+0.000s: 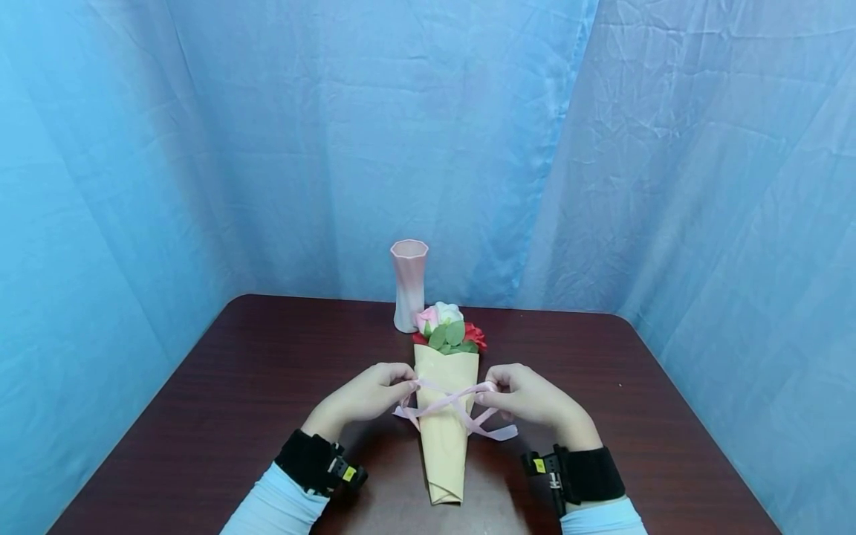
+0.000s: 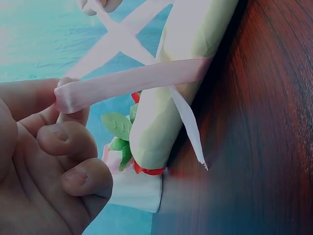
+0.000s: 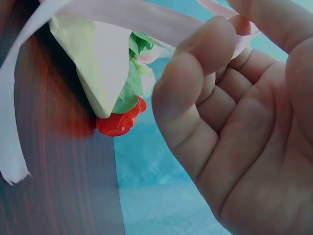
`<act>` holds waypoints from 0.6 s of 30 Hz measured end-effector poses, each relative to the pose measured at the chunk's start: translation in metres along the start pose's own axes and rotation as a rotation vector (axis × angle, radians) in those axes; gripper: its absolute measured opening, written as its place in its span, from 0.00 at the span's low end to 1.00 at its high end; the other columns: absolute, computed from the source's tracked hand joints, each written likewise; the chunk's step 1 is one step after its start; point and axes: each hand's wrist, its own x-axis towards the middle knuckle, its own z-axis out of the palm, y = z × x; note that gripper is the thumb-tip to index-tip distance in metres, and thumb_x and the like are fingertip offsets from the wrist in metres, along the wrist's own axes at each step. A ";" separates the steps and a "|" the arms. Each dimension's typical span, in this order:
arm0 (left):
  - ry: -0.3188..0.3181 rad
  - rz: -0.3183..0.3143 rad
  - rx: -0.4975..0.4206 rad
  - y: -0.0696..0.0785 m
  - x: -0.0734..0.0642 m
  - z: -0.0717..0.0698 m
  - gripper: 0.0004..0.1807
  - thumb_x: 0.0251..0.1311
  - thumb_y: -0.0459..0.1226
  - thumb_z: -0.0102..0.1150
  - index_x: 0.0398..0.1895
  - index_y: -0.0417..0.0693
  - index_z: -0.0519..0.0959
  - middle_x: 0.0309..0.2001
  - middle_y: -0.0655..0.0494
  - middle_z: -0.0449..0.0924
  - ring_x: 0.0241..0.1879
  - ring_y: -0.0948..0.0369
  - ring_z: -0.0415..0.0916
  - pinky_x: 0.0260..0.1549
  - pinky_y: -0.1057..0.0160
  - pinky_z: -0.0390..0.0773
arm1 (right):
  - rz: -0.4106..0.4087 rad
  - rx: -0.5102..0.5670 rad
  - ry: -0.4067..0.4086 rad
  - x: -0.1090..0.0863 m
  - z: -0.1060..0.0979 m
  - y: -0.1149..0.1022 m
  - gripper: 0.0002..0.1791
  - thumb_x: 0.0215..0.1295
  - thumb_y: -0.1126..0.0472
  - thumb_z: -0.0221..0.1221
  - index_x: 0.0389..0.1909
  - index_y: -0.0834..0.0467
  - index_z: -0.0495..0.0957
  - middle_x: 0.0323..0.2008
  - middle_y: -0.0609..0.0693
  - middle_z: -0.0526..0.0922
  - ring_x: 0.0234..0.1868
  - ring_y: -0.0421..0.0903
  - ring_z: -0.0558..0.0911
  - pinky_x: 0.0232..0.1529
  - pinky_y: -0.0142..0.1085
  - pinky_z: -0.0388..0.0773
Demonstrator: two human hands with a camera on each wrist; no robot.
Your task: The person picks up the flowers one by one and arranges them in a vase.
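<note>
Bouquet [image 1: 446, 368] lies on tabletop [image 1: 301, 357] between hands, flowers [image 1: 449, 313] at far end beside pink vase [image 1: 409, 286]. Pink ribbon [image 2: 137, 80] crosses over cream wrap [image 1: 444, 442]. Left hand [image 1: 368, 394] pinches ribbon between fingers [image 2: 29, 98] at left; right hand [image 1: 531, 394] likewise at right. Best, probably: pull evenly, gently, crossing centred, wrap uncrushed.

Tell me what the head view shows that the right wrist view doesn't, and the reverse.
Only the head view: the tall pink-and-white fluted vase and black fabric wristbands. Only the right wrist view: the palm of the right hand. Both: that hand itself, the flat pale pink ribbon, cream paper wrap, a red flower and the dark brown wooden table.
</note>
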 end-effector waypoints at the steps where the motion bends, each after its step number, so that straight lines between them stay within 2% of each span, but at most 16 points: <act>1: 0.000 -0.004 -0.003 0.000 0.000 0.000 0.11 0.76 0.39 0.53 0.37 0.42 0.79 0.23 0.47 0.76 0.17 0.63 0.64 0.19 0.65 0.67 | 0.001 -0.006 0.001 0.000 -0.001 0.000 0.15 0.71 0.55 0.64 0.28 0.57 0.74 0.17 0.46 0.72 0.19 0.60 0.74 0.19 0.33 0.69; 6: 0.000 -0.006 -0.014 -0.001 0.000 0.000 0.11 0.75 0.39 0.54 0.45 0.40 0.79 0.25 0.56 0.77 0.20 0.61 0.66 0.21 0.65 0.68 | 0.010 -0.021 0.007 -0.002 -0.002 0.000 0.14 0.70 0.54 0.65 0.28 0.57 0.74 0.16 0.47 0.72 0.17 0.49 0.73 0.19 0.32 0.68; 11: -0.014 -0.006 -0.063 -0.004 -0.002 -0.001 0.10 0.75 0.38 0.54 0.45 0.38 0.80 0.28 0.52 0.77 0.24 0.58 0.70 0.25 0.64 0.71 | 0.017 -0.015 0.016 -0.004 -0.004 0.001 0.15 0.69 0.56 0.66 0.28 0.58 0.73 0.17 0.48 0.72 0.18 0.49 0.73 0.19 0.33 0.67; 18: -0.048 -0.031 -0.148 -0.005 -0.005 -0.005 0.11 0.76 0.35 0.51 0.43 0.37 0.82 0.18 0.55 0.66 0.18 0.60 0.63 0.21 0.65 0.65 | 0.024 -0.033 0.020 -0.007 -0.005 0.004 0.15 0.69 0.56 0.66 0.28 0.58 0.73 0.16 0.49 0.72 0.18 0.45 0.72 0.18 0.33 0.65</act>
